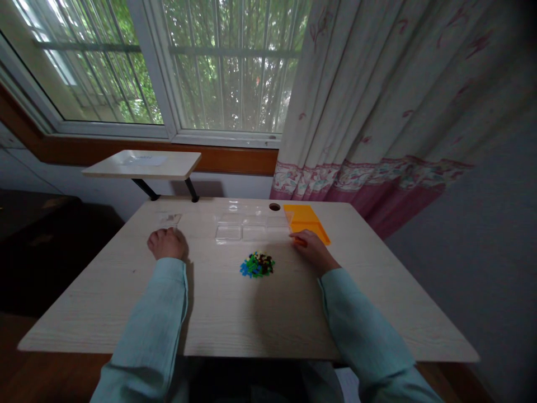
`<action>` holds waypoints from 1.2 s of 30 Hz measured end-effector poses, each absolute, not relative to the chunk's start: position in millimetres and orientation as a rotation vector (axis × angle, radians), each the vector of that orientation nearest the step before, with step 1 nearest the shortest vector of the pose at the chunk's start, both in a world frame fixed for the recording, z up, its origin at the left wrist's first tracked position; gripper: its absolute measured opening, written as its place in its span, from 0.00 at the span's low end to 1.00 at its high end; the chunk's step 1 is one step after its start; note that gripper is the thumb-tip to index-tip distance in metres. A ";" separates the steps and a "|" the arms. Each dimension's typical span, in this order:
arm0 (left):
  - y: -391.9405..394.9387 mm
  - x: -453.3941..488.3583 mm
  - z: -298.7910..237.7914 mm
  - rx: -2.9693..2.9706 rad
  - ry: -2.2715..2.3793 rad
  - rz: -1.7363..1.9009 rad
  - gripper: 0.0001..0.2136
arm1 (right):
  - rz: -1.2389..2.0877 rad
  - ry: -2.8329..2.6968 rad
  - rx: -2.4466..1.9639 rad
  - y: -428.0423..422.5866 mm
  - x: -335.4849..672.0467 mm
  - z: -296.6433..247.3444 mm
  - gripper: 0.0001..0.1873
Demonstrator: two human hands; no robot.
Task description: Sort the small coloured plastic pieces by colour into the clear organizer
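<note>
My left hand rests on the left of the table with its fingers curled. Just beyond its fingertips lies a small clear plastic piece; whether the fingers hold anything is hidden. At the near left corner of an orange tray, my right hand has its fingers closed on the edge. Between the hands, a clear compartment tray lies flat, its right end close to the orange tray. Nearer to me sits a loose pile of small pieces, blue, green, yellowish and dark brown.
The pale wooden table carries a raised shelf on black legs at the back left. A round hole is cut near the back edge. Behind stand a barred window and a patterned curtain.
</note>
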State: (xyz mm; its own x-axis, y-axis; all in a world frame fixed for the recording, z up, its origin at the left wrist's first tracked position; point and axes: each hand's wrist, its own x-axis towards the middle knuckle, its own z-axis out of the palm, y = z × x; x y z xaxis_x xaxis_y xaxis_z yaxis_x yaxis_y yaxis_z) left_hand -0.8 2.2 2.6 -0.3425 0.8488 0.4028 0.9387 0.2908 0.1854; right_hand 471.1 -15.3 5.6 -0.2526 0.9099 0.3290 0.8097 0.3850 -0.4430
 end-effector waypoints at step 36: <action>23.5 29.4 -17.2 -2.689 -1.642 -0.999 0.11 | 0.245 -2.145 -1.497 -14.7 471.9 5.2 0.16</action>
